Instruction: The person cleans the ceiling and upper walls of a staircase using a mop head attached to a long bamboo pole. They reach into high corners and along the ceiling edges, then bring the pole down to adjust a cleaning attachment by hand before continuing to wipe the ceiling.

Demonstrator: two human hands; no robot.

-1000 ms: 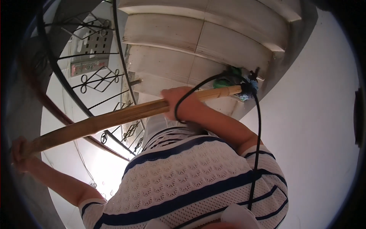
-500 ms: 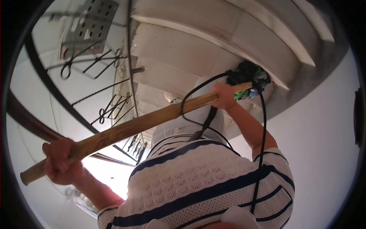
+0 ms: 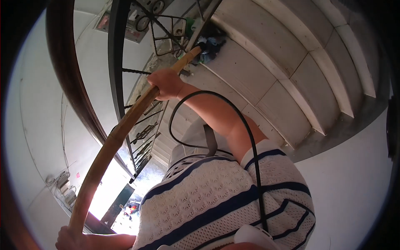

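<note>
So the bamboo pole (image 3: 112, 143) runs slantwise across the left half of the view, with a bundle of dark, blue and green rags (image 3: 211, 46) at its far end, down on a step right beside the metal railing (image 3: 115, 62). The right hand (image 3: 166, 84) is wrapped snugly around the upper part of the pole, and the left hand (image 3: 68, 239) is closed around the near end, down by the bottom edge, where it's pretty dim. Honestly the railing is the main thing in the way: its bars and curly ironwork crowd the rag end, and some green shows past the lower bar, though I can't tell if it's poking through. A dark handrail (image 3: 68, 71) curves along further left. Then there's a black cable (image 3: 246, 121) looping across the right arm and back toward the waist of the striped knit top (image 3: 200, 183), near a dark strap (image 3: 210, 139). Pale tiled steps (image 3: 237, 79) fan out to the right with dirty edges, bordered by a grey strip and a white wall (image 3: 346, 183). Bright light glares at lower left.
</note>
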